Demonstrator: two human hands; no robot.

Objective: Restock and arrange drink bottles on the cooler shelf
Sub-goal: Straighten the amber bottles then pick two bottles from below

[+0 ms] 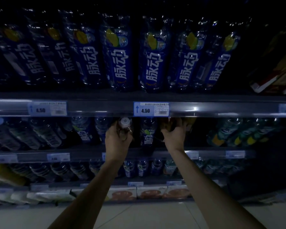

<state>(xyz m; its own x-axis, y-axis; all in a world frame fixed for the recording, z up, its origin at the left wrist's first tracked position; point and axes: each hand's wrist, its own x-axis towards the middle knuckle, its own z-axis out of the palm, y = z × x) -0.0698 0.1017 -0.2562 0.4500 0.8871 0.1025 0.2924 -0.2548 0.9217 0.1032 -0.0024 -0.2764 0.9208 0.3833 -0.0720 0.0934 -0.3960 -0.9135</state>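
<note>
Both hands are up in the second shelf (82,148), just under the rail (92,108) with the 4.50 tag (151,109). Left hand (117,140) grips a bottle (125,125) round its body, fingers curled; its white cap tilts toward the camera, below the tag's left end. Right hand (173,136) has its fingers curled over a dark item (171,123) further right; too dim to tell what it is. Blue bottles (117,63) line the top shelf.

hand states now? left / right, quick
Left hand: grips a pale-capped bottle by its neck.
Right hand: fingers curled round a dark object; too dim to identify it.
</note>
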